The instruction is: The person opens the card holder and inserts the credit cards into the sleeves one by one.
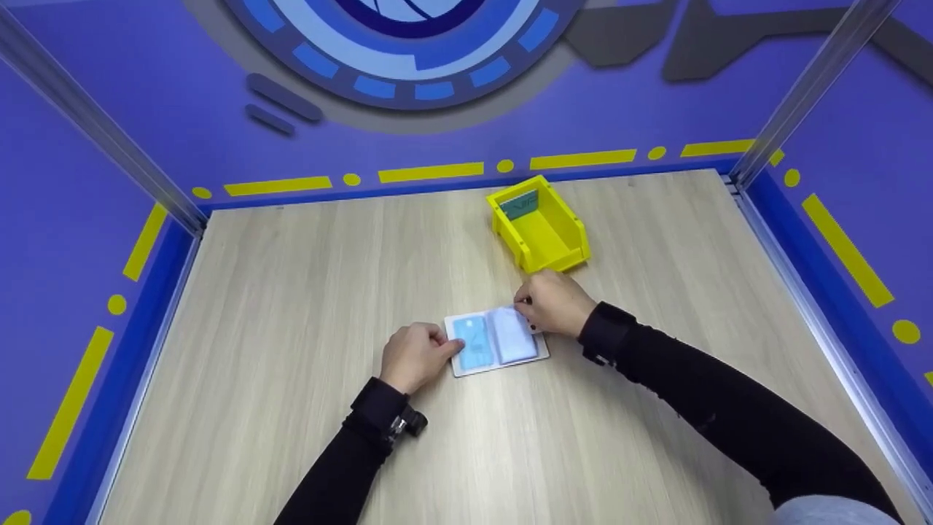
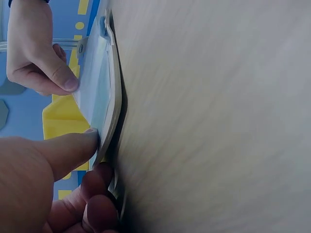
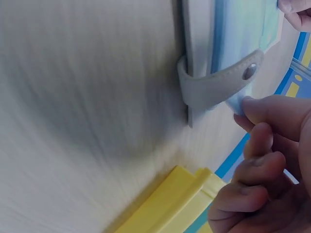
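An open card holder (image 1: 542,348) with a pale cover lies on the table in the head view. A light blue card (image 1: 475,351) shows on its left side, and clear plastic sleeves (image 1: 515,340) lie to the right. My left hand (image 1: 414,359) grips the holder's left edge, thumb on top and fingers curled beneath, as the left wrist view shows. With thumb and forefinger, my right hand (image 1: 557,302) pinches the upper corner of a sleeve. In the right wrist view, a strap (image 3: 218,87) with a metal snap sticks out from the holder's right edge, near the right fingers.
Just beyond my right hand stands a yellow bin (image 1: 550,227) with a dark green label inside. Blue panels (image 1: 430,149) with yellow marks border the wood-grain table (image 1: 313,277) at the back and sides.
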Tool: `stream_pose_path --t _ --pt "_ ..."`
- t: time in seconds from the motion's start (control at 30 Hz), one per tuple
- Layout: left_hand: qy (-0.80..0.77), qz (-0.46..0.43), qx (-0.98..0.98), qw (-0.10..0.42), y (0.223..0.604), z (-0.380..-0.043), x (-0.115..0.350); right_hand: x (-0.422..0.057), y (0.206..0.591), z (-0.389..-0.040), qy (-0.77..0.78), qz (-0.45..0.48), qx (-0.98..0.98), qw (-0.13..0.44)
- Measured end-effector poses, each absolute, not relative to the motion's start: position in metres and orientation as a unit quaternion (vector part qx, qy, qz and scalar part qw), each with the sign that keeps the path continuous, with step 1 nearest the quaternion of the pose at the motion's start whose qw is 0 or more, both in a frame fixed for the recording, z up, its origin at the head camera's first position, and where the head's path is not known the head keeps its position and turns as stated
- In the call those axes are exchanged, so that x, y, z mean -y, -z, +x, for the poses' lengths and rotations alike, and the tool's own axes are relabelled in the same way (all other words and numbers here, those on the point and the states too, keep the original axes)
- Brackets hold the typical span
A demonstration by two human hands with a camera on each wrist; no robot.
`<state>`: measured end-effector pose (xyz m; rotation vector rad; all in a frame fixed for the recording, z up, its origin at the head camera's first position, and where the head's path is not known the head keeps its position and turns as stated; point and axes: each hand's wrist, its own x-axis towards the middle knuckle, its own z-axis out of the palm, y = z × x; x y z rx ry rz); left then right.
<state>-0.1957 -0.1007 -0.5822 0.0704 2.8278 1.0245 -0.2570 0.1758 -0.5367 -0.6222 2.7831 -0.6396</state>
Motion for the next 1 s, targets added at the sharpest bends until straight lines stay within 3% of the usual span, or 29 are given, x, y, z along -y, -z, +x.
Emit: stream_pose_path --t 0.27,0.63,1.0 --pt "-0.340 0.021 -0.938 0.067 0.581 -0.196 0.100 -0.177 0.536 -0.256 0.217 -0.229 -0.945 0.083" --pt "-0.346 0.017 -0.936 0.067 0.580 -0.194 0.099 -0.177 0.531 -0.265 0.235 -0.195 -0.930 0.204" --pt "-0.345 0.031 -0.936 0.062 0.581 -0.194 0.099 -0.152 0.519 -0.266 0.312 -0.130 -0.913 0.227"
